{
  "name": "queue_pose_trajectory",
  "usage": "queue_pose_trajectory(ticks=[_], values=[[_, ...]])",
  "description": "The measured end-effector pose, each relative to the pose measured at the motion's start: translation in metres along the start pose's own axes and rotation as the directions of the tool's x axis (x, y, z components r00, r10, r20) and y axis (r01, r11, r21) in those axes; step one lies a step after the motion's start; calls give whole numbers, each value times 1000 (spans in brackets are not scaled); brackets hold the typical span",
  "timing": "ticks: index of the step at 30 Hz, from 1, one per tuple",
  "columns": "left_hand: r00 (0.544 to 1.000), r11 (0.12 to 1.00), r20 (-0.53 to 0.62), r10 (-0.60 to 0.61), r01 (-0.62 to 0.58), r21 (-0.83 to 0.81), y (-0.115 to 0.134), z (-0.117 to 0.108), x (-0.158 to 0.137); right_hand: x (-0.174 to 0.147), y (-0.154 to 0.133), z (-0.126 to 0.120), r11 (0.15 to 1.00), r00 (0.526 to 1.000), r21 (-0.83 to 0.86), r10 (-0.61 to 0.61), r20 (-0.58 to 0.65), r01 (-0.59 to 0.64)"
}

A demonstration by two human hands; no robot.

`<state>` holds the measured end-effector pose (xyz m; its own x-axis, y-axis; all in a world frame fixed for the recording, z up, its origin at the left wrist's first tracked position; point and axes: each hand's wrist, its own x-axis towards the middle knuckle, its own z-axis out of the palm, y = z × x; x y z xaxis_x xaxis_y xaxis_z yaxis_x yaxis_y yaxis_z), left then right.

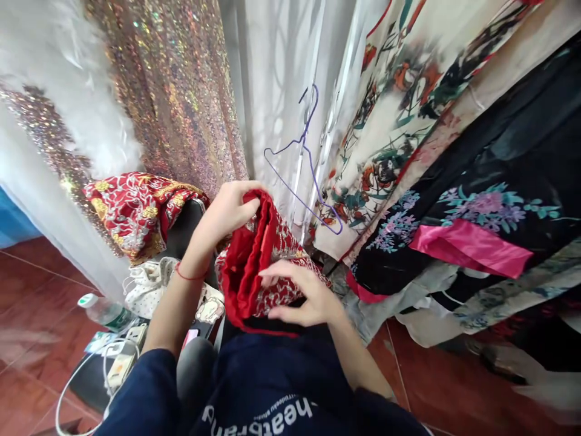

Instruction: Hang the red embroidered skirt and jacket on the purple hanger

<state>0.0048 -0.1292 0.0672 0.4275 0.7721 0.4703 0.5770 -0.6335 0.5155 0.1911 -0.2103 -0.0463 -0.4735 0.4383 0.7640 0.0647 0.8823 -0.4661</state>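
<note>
Left hand [233, 207]: fingers gripped red garment [252, 260] at far edge, likely steadying it.
Right hand [308, 297]: fingers stood parted alongside garment, contact unclear.

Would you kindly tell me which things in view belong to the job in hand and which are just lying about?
Likely the job:
- red embroidered garment, held by the left hand; the right hand is open over it
- possibly the similar red-and-gold fabric and purple hanger

Seemingly just lying about:
- plastic bottle
- spotted white pouch
</note>
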Motion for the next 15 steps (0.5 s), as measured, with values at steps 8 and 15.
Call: queue_pose_trajectory(ticks=[8, 15], values=[[983, 999, -179, -37, 41, 15, 43, -61, -12, 103, 63, -34, 983, 998, -173, 64, -14, -65], [992, 979, -118, 41, -17, 205, 39, -85, -18, 160, 78, -50, 971, 860, -217, -23, -509, -103]])
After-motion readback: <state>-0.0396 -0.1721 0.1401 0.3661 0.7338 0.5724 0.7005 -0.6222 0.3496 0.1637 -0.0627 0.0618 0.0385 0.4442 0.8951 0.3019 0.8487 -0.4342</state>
